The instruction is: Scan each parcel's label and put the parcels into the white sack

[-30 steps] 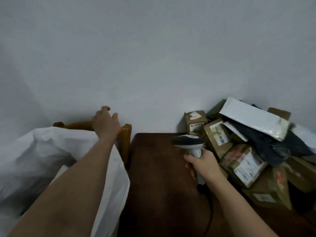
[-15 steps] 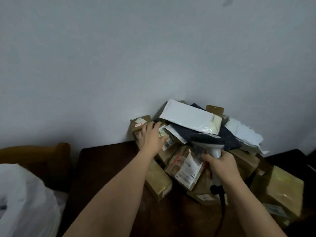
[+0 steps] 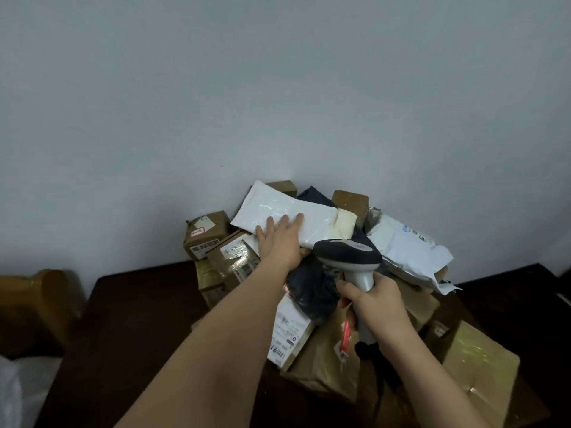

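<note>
— Reaching over the pile, your left hand (image 3: 279, 239) lies flat on the white mailer (image 3: 287, 216), fingers straight and spread on its top face, thumb out of sight underneath, so you cannot tell whether it pinches the edge

— And the other hand?

— Your right hand (image 3: 378, 304) grips the handle of the scanner (image 3: 347, 253), fingers curled round it, the dark head pointing left above the pile. Its cable (image 3: 378, 387) hangs down below your wrist

— Where does the mailer sit?

— On top of the heap of parcels against the wall (image 3: 278, 88), resting on a dark bag (image 3: 312, 288) and tilted down toward the right. Just beside it on the right you have a crumpled white bag (image 3: 408, 251) with a printed label. To the left stand two brown boxes (image 3: 205, 234), labels facing you, and below your forearm a box with a long white label (image 3: 289, 332)

— And the sack?

— You see only a corner of the white sack (image 3: 12, 393) at the lower left edge, well apart from the pile, beside a wooden chair back (image 3: 37, 304). The parcels rest on a dark wooden table (image 3: 139, 329)
</note>
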